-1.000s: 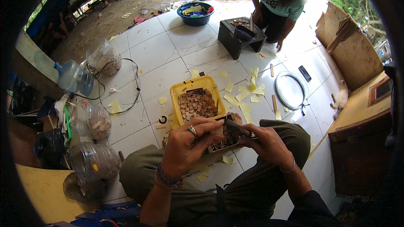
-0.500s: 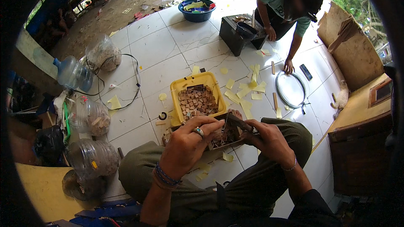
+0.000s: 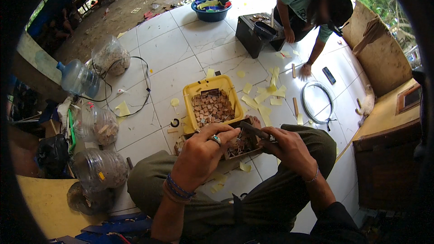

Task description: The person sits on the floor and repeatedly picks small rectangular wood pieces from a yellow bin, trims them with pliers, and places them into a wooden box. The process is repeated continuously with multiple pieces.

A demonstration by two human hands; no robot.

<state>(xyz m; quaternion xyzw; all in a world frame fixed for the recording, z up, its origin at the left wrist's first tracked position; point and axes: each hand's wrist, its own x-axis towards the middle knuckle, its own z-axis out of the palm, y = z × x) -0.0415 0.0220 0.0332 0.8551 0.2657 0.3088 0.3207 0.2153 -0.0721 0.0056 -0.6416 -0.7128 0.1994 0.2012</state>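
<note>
My left hand [image 3: 202, 152], a ring on one finger, is closed in a pinch above an open wooden box [image 3: 244, 154]. What it pinches is too small to make out. Facing it, my right hand [image 3: 289, 150] grips a dark, narrow tool [image 3: 253, 129] whose tip points at my left fingertips; its exact kind is unclear. Small thin pieces lie in the box, partly hidden by my hands. Just beyond stands a yellow plastic tub [image 3: 189, 101] filled with small brown wooden blocks [image 3: 212, 108].
Yellow paper scraps [image 3: 262, 97] litter the tiles. Rightward lie a wire coil [image 3: 304, 104] and a dark phone-like object [image 3: 329, 75]. A person [image 3: 298, 4] crouches beside a black box [image 3: 246, 38]. Large clear bottles [image 3: 99, 169] line the left; a blue basin [image 3: 211, 16] stands far off.
The wire coil has slid right and nearer, and the other person's hand is now off it, flat on the floor. My hands stay nearly in place, the tool's tip shifting slightly.
</note>
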